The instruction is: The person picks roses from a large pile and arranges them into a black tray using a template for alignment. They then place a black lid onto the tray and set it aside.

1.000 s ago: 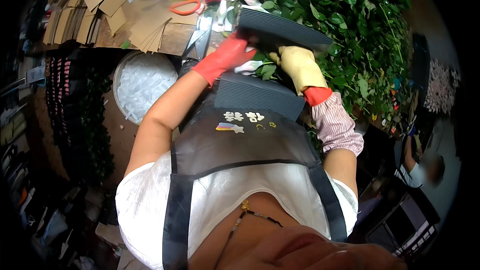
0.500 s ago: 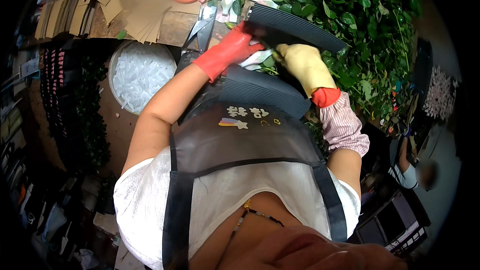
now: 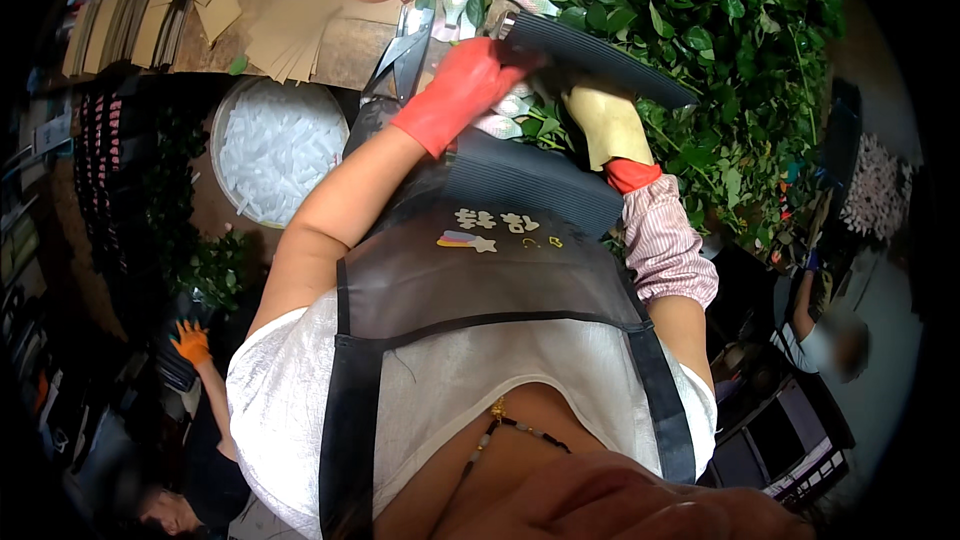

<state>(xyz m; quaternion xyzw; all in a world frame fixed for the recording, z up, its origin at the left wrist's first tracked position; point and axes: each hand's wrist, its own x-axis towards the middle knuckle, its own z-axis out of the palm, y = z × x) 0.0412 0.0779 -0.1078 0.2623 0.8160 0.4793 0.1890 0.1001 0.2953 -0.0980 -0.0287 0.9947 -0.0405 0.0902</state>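
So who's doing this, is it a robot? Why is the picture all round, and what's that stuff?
No robot here: a person is working with their own hands. A wide fisheye camera on their head looks down, so edges look bent. The left hand wears a red glove, the right hand a pale yellow one. Both are at a dark ridged sheet that partly hides them, so I can't tell how they grip. Below it are pale netted buds. On the wooden table lie brown card pieces; to the right is a leafy green heap. Left and lower, a round tub holds white pieces.
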